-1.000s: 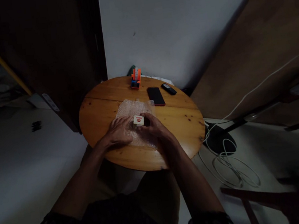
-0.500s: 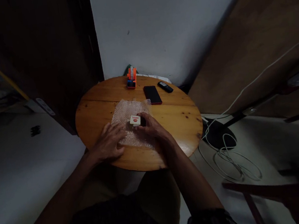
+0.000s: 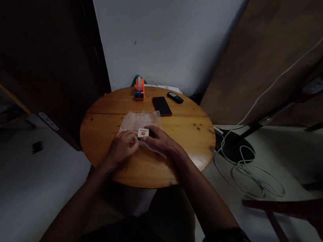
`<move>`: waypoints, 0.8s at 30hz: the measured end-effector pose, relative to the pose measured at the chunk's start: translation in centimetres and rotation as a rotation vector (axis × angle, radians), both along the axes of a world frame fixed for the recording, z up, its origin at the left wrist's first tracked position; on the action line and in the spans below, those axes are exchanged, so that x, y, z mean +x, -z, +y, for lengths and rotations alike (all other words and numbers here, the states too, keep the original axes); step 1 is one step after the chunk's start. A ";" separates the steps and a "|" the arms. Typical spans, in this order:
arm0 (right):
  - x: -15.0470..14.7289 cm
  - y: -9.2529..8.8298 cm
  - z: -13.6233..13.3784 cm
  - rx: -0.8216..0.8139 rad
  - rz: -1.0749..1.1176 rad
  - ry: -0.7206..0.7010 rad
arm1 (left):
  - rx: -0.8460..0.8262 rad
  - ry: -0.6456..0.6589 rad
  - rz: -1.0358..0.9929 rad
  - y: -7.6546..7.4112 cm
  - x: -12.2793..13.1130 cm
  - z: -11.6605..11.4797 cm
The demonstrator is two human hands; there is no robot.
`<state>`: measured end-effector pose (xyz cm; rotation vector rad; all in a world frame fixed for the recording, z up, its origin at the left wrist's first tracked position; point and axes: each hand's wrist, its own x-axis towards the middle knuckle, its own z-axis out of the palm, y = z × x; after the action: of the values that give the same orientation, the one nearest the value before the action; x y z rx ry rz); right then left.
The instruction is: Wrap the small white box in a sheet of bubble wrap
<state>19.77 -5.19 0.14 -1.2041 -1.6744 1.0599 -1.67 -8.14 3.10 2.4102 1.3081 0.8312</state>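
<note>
A small white box (image 3: 143, 132) with a red mark on top rests on a sheet of bubble wrap (image 3: 136, 122) on the round wooden table (image 3: 187, 133). My left hand (image 3: 122, 146) has its fingers curled at the near left edge of the wrap, touching the box's left side. My right hand (image 3: 159, 140) is closed around the box's right side, with wrap bunched under its fingers.
An orange and blue tape dispenser (image 3: 139, 89), a black phone (image 3: 161, 106) and a small dark remote (image 3: 175, 97) lie at the table's far side. White cables (image 3: 247, 169) coil on the floor to the right. A dark door stands at the left.
My left hand went from flat on the wrap to curled against the box. The near edge of the wrap has been gathered up toward the box.
</note>
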 end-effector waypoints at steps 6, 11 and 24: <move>1.3 -2.0 -0.3 -0.070 0.353 -0.024 | -0.171 -0.255 -0.030 -0.6 2.2 3.1; 1.9 -2.4 -0.5 -0.149 0.335 -0.056 | -0.231 -0.304 -0.065 -0.2 2.7 3.8; 0.4 -0.7 0.3 -0.153 0.321 0.046 | -0.240 -0.206 -0.324 0.8 2.5 3.6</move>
<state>20.15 -4.93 0.84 -1.0944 -1.3336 1.2961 0.87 -4.51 2.32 1.8888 1.4451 1.0045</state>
